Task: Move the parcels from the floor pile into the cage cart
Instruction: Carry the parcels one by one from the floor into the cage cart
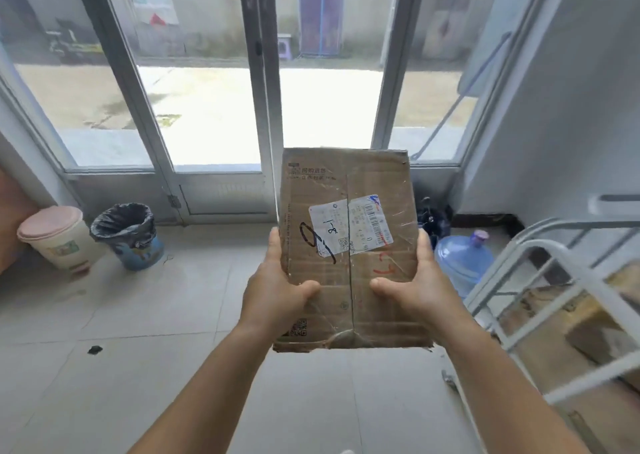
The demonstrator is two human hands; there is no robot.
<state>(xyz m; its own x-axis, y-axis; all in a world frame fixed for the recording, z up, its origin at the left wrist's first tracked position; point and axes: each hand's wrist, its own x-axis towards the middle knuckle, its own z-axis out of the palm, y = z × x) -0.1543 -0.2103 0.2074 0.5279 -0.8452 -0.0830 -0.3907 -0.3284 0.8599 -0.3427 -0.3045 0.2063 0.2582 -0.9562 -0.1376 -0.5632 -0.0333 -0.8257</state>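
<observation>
The left hand (pixel 277 285) and right hand (pixel 417 282) hold a flat cardboard parcel (pixel 349 249) in the air, each grip pinching one side edge. It looks stiff, probably light; tape may be slippery. The cart (pixel 554 280) stands right.

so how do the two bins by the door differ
The left bin is cream with a pink lid shut on top; the bin beside it is blue and lidless. The blue bin is lined with a black bag folded over its rim; no liner shows on the cream one. The cream bin looks slightly larger. Both stand upright on the tiled floor near the glass door.
</observation>
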